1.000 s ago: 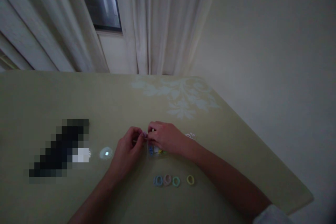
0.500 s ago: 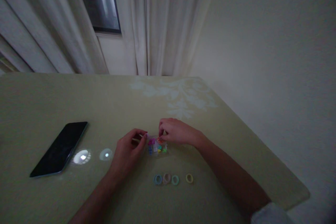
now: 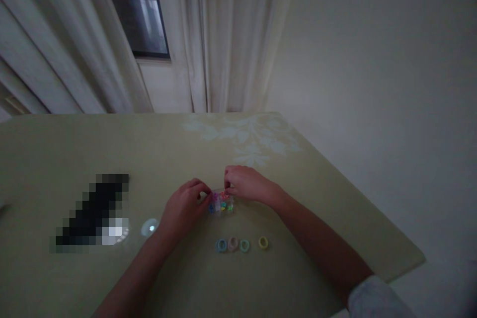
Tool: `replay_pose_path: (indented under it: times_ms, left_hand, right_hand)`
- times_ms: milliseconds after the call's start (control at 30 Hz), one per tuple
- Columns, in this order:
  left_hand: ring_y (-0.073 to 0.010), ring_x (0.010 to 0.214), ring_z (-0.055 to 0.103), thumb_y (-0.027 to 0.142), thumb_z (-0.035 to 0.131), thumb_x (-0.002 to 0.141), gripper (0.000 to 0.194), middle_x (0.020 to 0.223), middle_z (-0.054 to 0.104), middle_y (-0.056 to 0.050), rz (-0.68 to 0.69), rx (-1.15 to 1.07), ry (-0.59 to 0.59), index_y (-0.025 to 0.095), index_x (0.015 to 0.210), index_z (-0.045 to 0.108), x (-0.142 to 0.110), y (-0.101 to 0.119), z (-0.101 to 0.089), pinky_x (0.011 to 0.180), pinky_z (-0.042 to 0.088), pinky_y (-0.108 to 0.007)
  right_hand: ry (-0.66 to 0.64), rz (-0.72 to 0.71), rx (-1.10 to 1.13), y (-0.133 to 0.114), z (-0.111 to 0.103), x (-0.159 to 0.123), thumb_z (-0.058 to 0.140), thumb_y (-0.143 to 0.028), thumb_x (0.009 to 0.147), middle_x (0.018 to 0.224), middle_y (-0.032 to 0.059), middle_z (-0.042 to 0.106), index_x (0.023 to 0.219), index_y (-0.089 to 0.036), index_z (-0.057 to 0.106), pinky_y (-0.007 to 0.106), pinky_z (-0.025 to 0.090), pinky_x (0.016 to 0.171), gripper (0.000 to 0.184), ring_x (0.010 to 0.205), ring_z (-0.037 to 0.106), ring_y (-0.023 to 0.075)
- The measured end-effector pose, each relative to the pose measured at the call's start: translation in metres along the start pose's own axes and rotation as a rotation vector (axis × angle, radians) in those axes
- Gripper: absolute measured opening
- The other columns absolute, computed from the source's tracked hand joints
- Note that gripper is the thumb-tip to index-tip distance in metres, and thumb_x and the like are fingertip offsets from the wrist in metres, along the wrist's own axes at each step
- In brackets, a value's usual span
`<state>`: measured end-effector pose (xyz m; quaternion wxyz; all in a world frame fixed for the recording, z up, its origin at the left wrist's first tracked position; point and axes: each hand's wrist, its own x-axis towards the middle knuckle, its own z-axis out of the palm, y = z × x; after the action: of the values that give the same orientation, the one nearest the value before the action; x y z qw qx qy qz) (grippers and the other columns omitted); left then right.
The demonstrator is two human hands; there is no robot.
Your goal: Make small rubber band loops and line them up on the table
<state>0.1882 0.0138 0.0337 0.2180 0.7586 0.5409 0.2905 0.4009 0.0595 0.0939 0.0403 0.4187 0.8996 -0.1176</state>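
A small clear compartment box (image 3: pixel 221 202) lies on the table, holding tiny pink, orange, blue, green and yellow pieces. At its upper left corner, my left hand (image 3: pixel 188 204) has thumb and fingertips closed on the edge. My right hand (image 3: pixel 248 182) reaches in from the other side, its fingertips pinched at the orange pieces (image 3: pixel 223 195); whatever is between them is hidden. Nearer to me lies a row of small soft-looking rings: blue (image 3: pixel 221 245), pink (image 3: pixel 233 244), green (image 3: pixel 244 245) and, set a little apart, yellow (image 3: pixel 263 243).
On the left of the table (image 3: pixel 149 149) is a dark flat slab (image 3: pixel 93 211), blurred into blocks. Round light reflections shine beside it. A pale floral pattern marks the far right of the tabletop. Curtains (image 3: pixel 238 35) and a wall stand behind and to the right.
The camera view has shifted slightly. My left fingertips have come closer to the box's corner. My right hand stays pinched over the orange pieces.
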Motion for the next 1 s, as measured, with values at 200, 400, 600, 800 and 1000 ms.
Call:
replay_pose_path:
  times_ms: [200, 400, 600, 800, 1000]
  left_hand:
    - [-0.0219, 0.076, 0.07, 0.032, 0.06, 0.091, 0.021, 0.095, 0.076, -0.007, 0.005, 0.061, -0.03, 0.025, 0.084, 0.079, 0.002, 0.003, -0.001, 0.071, 0.049, -0.032]
    - [-0.0247, 0.085, 0.073, 0.034, 0.053, 0.094, 0.03, 0.106, 0.078, -0.009, 0.013, 0.044, -0.007, 0.025, 0.093, 0.082, -0.001, 0.0, -0.005, 0.078, 0.053, -0.035]
    - [-0.0185, 0.069, 0.067, 0.038, 0.061, 0.095, 0.023, 0.092, 0.076, -0.004, 0.097, -0.13, -0.322, 0.028, 0.092, 0.081, -0.023, 0.018, -0.013, 0.065, 0.049, -0.028]
    - [-0.0227, 0.079, 0.071, 0.026, 0.068, 0.087, 0.012, 0.089, 0.077, -0.003, 0.065, -0.022, -0.507, 0.028, 0.084, 0.08, -0.041, 0.033, 0.0, 0.069, 0.046, -0.029]
    - [-0.0232, 0.088, 0.074, 0.016, 0.058, 0.087, 0.026, 0.1, 0.078, -0.004, 0.066, -0.037, -0.54, 0.028, 0.088, 0.081, -0.043, 0.033, 0.007, 0.077, 0.047, -0.03]
  right_hand:
    - [-0.005, -0.021, 0.003, 0.002, 0.004, 0.004, 0.074, -0.026, 0.093, 0.109, 0.0094, 0.075, 0.099, -0.02, 0.083, 0.027, 0.044, 0.07, 0.012, 0.094, 0.067, 0.0209]
    - [0.1, -0.091, 0.043, 0.0, -0.011, -0.011, 0.068, -0.018, 0.096, 0.108, 0.0093, 0.071, 0.098, -0.017, 0.08, 0.028, 0.044, 0.073, 0.012, 0.093, 0.065, 0.02]
    - [0.142, -0.216, 0.241, -0.004, -0.017, -0.051, 0.069, -0.019, 0.098, 0.102, 0.0049, 0.07, 0.098, -0.018, 0.078, 0.028, 0.047, 0.084, 0.009, 0.093, 0.065, 0.0175]
    - [0.06, -0.208, 0.419, -0.005, 0.034, -0.076, 0.074, -0.028, 0.097, 0.107, 0.0042, 0.074, 0.103, -0.021, 0.08, 0.027, 0.049, 0.086, 0.011, 0.095, 0.069, 0.0174]
    - [0.126, -0.114, 0.383, -0.014, 0.057, -0.08, 0.074, -0.036, 0.097, 0.108, 0.0061, 0.075, 0.104, -0.02, 0.08, 0.028, 0.049, 0.088, 0.018, 0.1, 0.069, 0.0199]
